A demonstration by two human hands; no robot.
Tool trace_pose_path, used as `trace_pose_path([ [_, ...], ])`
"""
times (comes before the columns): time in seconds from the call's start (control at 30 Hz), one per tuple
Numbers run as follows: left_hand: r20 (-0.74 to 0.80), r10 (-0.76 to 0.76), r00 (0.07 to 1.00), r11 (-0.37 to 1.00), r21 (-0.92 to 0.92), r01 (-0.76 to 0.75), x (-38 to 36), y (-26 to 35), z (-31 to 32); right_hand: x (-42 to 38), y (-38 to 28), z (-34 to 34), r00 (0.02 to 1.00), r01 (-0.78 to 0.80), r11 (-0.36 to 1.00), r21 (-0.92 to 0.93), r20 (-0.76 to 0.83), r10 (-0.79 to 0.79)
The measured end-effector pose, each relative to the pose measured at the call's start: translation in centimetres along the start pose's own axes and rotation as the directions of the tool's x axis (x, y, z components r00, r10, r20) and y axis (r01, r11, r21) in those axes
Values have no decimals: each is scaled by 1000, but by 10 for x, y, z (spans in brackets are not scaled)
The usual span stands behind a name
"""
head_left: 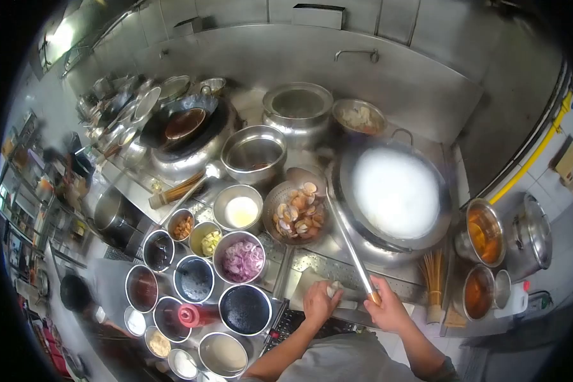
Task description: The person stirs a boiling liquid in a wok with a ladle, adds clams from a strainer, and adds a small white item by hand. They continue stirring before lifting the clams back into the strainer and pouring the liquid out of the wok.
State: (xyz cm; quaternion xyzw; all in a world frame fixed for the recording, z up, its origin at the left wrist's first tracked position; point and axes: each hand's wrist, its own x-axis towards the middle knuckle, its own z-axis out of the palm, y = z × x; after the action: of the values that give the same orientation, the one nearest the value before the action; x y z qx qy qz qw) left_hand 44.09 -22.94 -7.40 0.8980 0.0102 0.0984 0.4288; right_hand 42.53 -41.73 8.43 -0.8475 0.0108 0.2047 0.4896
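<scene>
A broad wok [388,237] of white foam [398,191] sits beyond the right hand [385,305], well apart from it. Ahead of the left hand [318,302] rests a perforated strainer [277,200] of clams [299,213]. The long-handled ladle [351,245] slants forward and leftward from the right hand, whose fingers wrap its wooden end, forearm angled inward. The left forearm also angles inward, its fingers curled round a pale cloth [333,290].
</scene>
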Motion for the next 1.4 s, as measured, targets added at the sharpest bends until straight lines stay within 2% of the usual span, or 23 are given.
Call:
trace_pose_path([
  [0.07, -6, 14, 1000, 1000, -2, -14, 2, -1, 1, -5, 3, 2, 991, 65, 986, -151, -102, -81],
  [0.13, -13, 20, 1000, 1000, -5, -20, 0, -2, 1, -19, -12, -1, 980, 46, 986, -162, -183, -76],
  [0.27, -11, 29, 1000, 1000, -3, -29, 1, 0, -2, -44, -82, -28, 956, -288, 957, 17, -49, 289],
  [0.37, 11, 29, 1000, 1000, 3, -29, 0, 2, -7, -34, -41, -16, 998, -53, 990, -134, 29, 58],
  [0.4, 13, 31, 999, 1000, 0, -31, 2, 4, -7, -26, -43, -9, 993, -112, 983, -145, 27, 117],
  [0.5, 25, 26, 999, 1000, 2, -26, 3, 1, -4, 5, -26, 8, 998, -62, 996, -63, -2, 62],
  [0.53, 33, 33, 999, 999, 2, -33, 4, 1, -5, 7, -22, 9, 999, -27, 998, -56, -31, 25],
  [0.63, 28, 12, 1000, 1000, 14, -12, 0, -3, -1, -7, -17, -17, 987, -52, 984, 171, -139, 77],
  [0.7, 18, 5, 1000, 1000, 7, -6, -2, 1, -1, -13, -30, -53, 943, -95, 986, 133, -305, 132],
  [0.77, 20, 10, 1000, 1000, -1, -10, 2, 2, -2, -8, -21, -95, 901, -74, 997, 24, -427, 78],
  [0.83, 44, -3, 999, 1000, -10, 4, 3, 3, -4, 1, -15, -127, 861, -142, 989, -38, -497, 105],
  [0.87, 49, 32, 998, 999, -25, -31, 2, 3, -10, 4, 6, -142, 850, -96, 985, -145, -527, 5],
  [0.93, 56, 99, 994, 994, -47, -96, 18, 15, -45, 2, 6, -153, 843, -164, 983, -86, -529, 95],
  [1.0, -11, -33, 999, 988, 149, 34, 38, 11, -77, 1, 18, -161, 849, -199, 980, 13, -496, 179],
  [1.03, -105, -107, 989, 993, 31, 111, 53, 17, -90, 1, 28, -165, 859, -194, 977, 83, -467, 210],
  [1.13, 0, -216, 976, 921, 334, 203, 69, 6, -88, -1, 31, -168, 898, -183, 927, 327, -328, 293],
  [1.2, 51, -299, 953, 826, 513, 232, 74, 9, -79, -4, 34, -175, 927, -147, 869, 472, -242, 288],
  [1.3, -58, -137, 989, 798, 585, 145, 85, 18, -97, -15, 40, -188, 941, -140, 764, 629, -156, 301],
  [1.33, -126, -18, 992, 721, 686, 100, 90, 15, -101, -17, 44, -190, 942, -149, 729, 668, -129, 311],
  [1.4, 23, -162, 987, 611, 787, 82, 100, -9, -93, -17, 51, -193, 946, -140, 700, 700, -114, 303],
])
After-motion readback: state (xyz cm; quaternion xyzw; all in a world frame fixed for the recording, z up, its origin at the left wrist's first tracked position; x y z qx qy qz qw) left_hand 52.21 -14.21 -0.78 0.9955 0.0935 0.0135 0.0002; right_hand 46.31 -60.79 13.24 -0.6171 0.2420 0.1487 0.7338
